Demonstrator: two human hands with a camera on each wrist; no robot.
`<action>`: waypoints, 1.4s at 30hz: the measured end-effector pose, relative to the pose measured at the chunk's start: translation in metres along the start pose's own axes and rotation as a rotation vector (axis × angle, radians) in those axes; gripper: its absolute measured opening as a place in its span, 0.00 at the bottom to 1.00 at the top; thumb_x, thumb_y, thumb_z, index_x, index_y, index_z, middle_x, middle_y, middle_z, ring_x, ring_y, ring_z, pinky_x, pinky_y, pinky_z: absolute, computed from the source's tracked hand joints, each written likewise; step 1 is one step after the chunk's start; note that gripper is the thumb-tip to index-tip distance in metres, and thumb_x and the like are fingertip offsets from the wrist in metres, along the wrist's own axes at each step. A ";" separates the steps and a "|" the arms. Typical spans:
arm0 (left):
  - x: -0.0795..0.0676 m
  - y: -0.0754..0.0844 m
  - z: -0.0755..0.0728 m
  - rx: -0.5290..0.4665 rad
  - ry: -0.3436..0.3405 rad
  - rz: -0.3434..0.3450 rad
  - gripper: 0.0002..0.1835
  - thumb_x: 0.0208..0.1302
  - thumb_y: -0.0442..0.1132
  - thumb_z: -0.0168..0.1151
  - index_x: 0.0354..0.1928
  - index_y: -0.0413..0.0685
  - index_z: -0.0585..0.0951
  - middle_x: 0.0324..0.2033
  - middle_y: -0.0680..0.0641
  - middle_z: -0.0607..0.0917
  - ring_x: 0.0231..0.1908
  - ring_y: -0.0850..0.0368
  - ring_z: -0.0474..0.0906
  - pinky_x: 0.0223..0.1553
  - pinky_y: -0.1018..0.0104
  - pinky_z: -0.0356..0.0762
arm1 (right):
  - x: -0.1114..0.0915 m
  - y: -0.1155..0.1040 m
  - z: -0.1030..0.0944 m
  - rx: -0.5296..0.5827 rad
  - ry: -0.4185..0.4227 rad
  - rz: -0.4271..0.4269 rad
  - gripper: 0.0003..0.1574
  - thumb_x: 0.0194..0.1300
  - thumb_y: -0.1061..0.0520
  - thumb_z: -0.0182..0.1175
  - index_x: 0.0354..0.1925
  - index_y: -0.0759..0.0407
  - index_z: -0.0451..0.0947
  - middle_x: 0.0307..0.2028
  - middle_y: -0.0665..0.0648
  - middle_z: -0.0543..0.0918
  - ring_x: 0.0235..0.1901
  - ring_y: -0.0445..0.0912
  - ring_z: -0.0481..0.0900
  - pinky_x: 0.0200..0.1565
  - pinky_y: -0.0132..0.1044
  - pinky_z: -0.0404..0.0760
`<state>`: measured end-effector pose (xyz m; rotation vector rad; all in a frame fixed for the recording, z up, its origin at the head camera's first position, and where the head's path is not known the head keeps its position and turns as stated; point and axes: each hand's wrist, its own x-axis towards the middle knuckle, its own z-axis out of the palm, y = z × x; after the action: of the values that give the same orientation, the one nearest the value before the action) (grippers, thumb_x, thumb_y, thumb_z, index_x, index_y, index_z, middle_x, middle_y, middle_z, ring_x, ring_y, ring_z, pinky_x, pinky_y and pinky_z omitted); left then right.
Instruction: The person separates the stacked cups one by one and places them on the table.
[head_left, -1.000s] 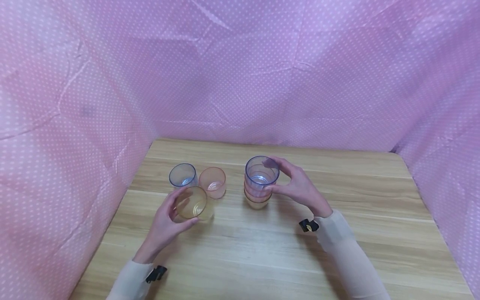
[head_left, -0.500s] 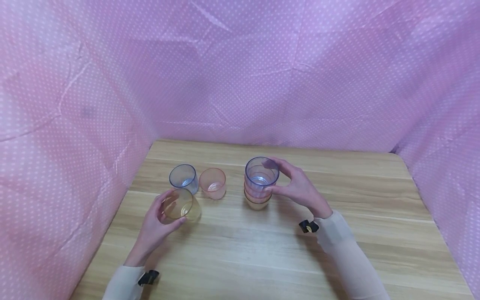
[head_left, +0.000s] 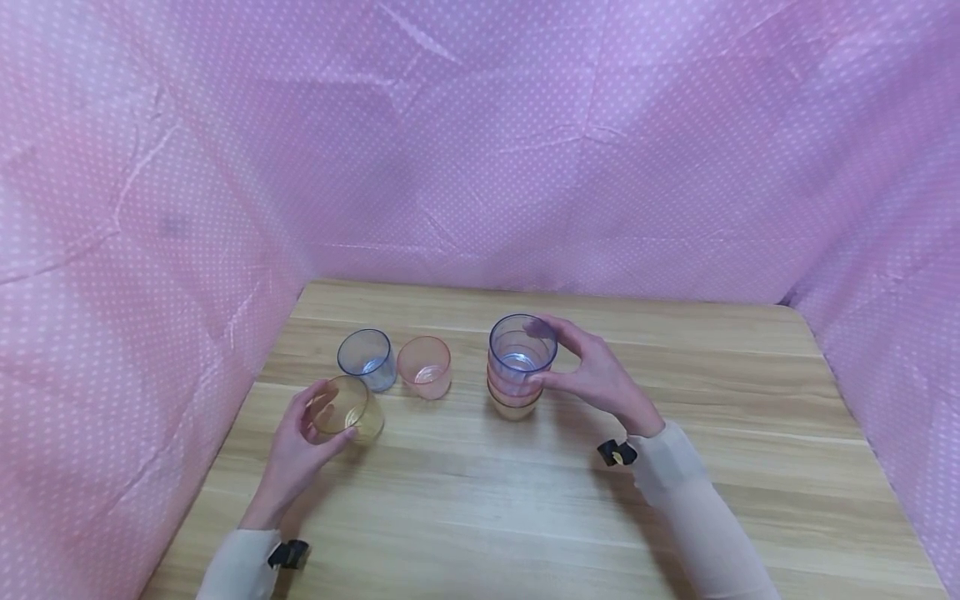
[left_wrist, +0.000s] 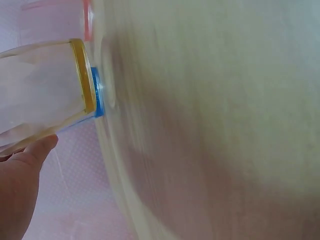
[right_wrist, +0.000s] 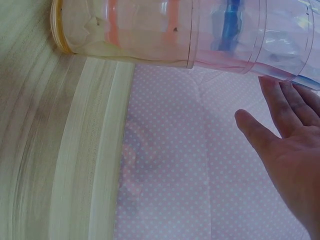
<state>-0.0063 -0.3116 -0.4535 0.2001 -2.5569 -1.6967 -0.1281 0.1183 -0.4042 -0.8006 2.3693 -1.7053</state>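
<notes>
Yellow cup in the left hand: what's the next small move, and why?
Probably lower the yellow cup straight down onto the table, near the unstacked blue cup: the left hand grips it, and the left wrist view seems to show its base raised.

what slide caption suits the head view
Left hand holds yellow tumbler near blue tumbler and pink tumbler; right hand holds blue-topped tumbler stack.

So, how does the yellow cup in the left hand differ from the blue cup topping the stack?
Color: the yellow cup is yellow-tinted, the blue cup blue-tinted.
Place: the yellow cup is apart from the stack; the blue cup tops it.
Hand: the left hand grips the yellow cup; the right hand touches the blue cup.
Both are see-through and open at the top.
</notes>
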 end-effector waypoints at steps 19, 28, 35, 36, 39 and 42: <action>0.006 -0.015 -0.007 0.030 0.020 0.007 0.49 0.58 0.27 0.75 0.77 0.38 0.57 0.71 0.38 0.65 0.74 0.35 0.58 0.65 0.87 0.56 | 0.001 0.001 0.000 0.001 -0.003 -0.009 0.51 0.54 0.58 0.81 0.72 0.61 0.69 0.64 0.55 0.81 0.69 0.50 0.72 0.76 0.49 0.62; 0.006 -0.015 -0.006 0.068 0.011 0.015 0.51 0.60 0.30 0.75 0.79 0.36 0.53 0.73 0.34 0.64 0.75 0.34 0.56 0.70 0.82 0.54 | 0.001 0.001 0.000 0.004 -0.004 -0.014 0.51 0.54 0.58 0.81 0.72 0.62 0.69 0.64 0.56 0.81 0.69 0.51 0.72 0.76 0.49 0.62; 0.004 -0.017 -0.004 0.159 0.038 0.053 0.61 0.59 0.39 0.77 0.83 0.43 0.43 0.80 0.35 0.51 0.78 0.34 0.46 0.79 0.48 0.40 | 0.000 0.002 0.000 -0.006 0.001 -0.014 0.51 0.54 0.58 0.81 0.72 0.62 0.69 0.64 0.56 0.81 0.69 0.51 0.73 0.75 0.48 0.63; 0.004 -0.016 -0.004 0.145 0.045 0.051 0.61 0.60 0.39 0.76 0.84 0.47 0.42 0.81 0.36 0.49 0.79 0.35 0.44 0.79 0.46 0.40 | 0.000 0.002 0.000 -0.008 0.001 -0.015 0.51 0.54 0.58 0.81 0.72 0.62 0.69 0.64 0.56 0.81 0.69 0.51 0.73 0.75 0.47 0.63; 0.002 -0.010 -0.005 0.120 0.075 0.054 0.60 0.62 0.41 0.74 0.84 0.58 0.42 0.82 0.40 0.44 0.79 0.36 0.40 0.78 0.38 0.40 | 0.000 0.002 0.000 -0.013 0.002 -0.015 0.51 0.54 0.58 0.81 0.72 0.62 0.69 0.64 0.56 0.81 0.69 0.51 0.73 0.75 0.47 0.63; -0.001 0.000 -0.004 0.114 0.120 0.085 0.57 0.63 0.41 0.72 0.84 0.65 0.43 0.82 0.43 0.43 0.80 0.37 0.38 0.76 0.30 0.38 | 0.000 0.002 0.000 -0.012 0.002 -0.013 0.51 0.54 0.58 0.81 0.72 0.62 0.69 0.64 0.56 0.81 0.69 0.51 0.73 0.75 0.48 0.63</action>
<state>-0.0050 -0.3152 -0.4515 0.1898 -2.5369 -1.4656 -0.1292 0.1186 -0.4063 -0.8187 2.3825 -1.6993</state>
